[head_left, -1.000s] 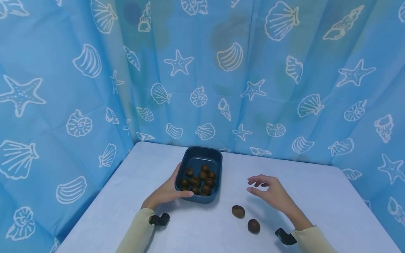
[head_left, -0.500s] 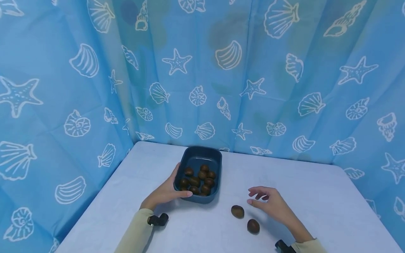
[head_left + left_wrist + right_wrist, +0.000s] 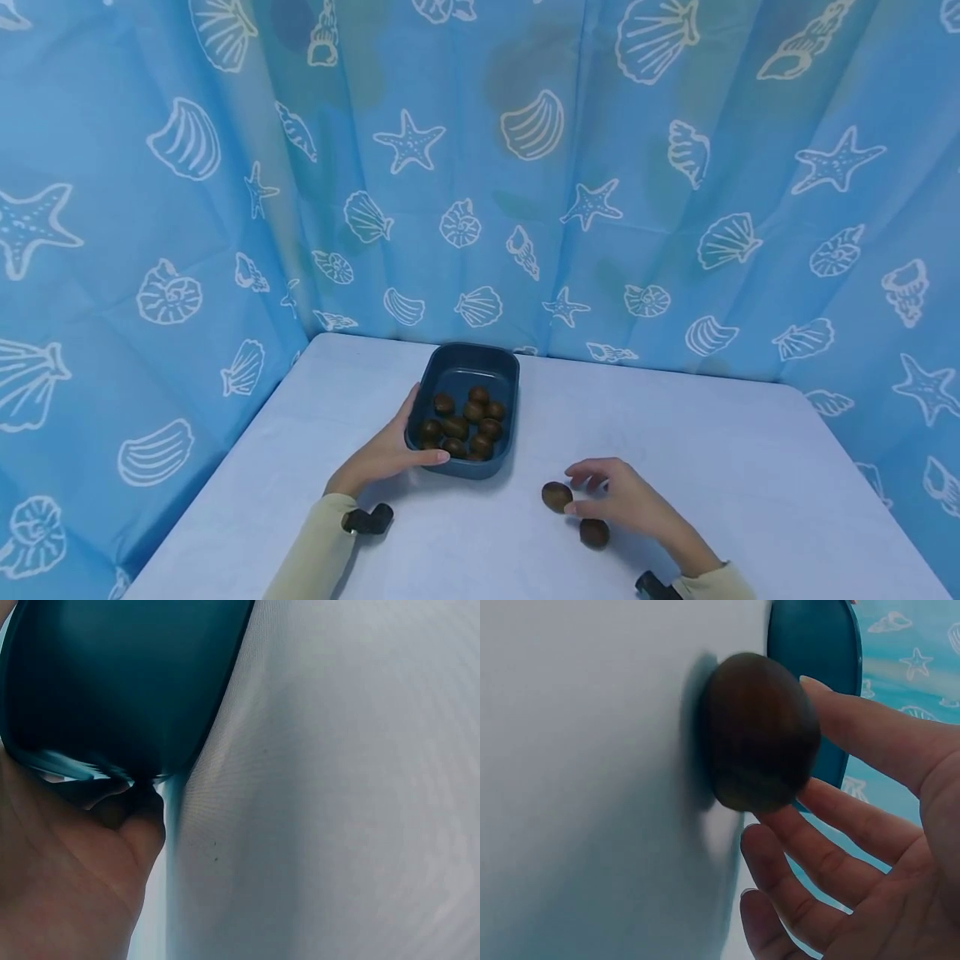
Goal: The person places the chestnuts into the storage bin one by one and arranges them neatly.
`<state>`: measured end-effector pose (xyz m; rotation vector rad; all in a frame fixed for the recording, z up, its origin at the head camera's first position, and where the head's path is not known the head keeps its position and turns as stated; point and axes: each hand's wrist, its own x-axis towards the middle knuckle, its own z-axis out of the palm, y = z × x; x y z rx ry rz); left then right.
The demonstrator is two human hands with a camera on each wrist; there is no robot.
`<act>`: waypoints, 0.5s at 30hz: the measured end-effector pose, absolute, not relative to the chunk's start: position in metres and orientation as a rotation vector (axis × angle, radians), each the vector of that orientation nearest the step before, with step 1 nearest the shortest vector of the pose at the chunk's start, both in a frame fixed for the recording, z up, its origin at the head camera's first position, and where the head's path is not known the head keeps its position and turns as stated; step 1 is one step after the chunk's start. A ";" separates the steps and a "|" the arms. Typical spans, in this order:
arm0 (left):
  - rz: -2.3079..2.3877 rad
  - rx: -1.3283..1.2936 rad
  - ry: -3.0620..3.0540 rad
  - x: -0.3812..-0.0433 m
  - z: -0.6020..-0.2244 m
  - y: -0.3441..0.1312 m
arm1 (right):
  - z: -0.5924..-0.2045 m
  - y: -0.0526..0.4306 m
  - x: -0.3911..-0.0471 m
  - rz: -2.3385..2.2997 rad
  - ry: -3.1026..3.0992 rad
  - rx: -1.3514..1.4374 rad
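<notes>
A dark blue rectangular tub point(image 3: 480, 472) holds several brown oval fruits point(image 3: 455, 427), gathered mostly in its near half. My left hand point(image 3: 384, 457) grips the tub's near-left corner, thumb over the near rim and fingers along the left side. On the table to the right lie two more fruits, a farther one point(image 3: 557, 497) and a nearer one point(image 3: 594, 533). Over them is my right hand point(image 3: 630, 502), fingers spread and bent, its thumb beside the farther fruit. In the right wrist view one brown fruit point(image 3: 757, 735) stands before the parted thumb and fingers; contact is unclear.
A white cloth covers the table point(image 3: 660, 417). Blue curtains point(image 3: 480, 183) with shell and starfish prints close off the back and sides. Black wrist cameras sit on the left wrist point(image 3: 367, 519) and the right wrist point(image 3: 656, 586).
My right hand has come down and nearer, from behind the two loose fruits to right over them. My left hand stays on the tub. The head view has shifted slightly.
</notes>
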<state>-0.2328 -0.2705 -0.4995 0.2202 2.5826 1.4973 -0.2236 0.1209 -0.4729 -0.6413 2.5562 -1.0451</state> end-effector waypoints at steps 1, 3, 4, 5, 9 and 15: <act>1.498 0.224 2.584 -0.233 -0.499 -0.270 | -0.473 0.120 -0.224 -1.042 2.551 -0.652; 1.499 0.213 2.582 -0.232 -0.499 -0.270 | -0.474 0.118 -0.224 -1.032 2.552 -0.663; 1.501 0.211 2.581 -0.232 -0.499 -0.270 | -0.475 0.118 -0.224 -1.029 2.556 -0.662; 1.500 0.204 2.580 -0.231 -0.498 -0.270 | -0.475 0.117 -0.224 -1.028 2.560 -0.659; 1.499 0.203 2.582 -0.231 -0.497 -0.269 | -0.478 0.114 -0.223 -1.020 2.587 -0.626; 1.500 0.224 2.582 -0.232 -0.498 -0.270 | -0.480 0.111 -0.220 -1.025 2.611 -0.596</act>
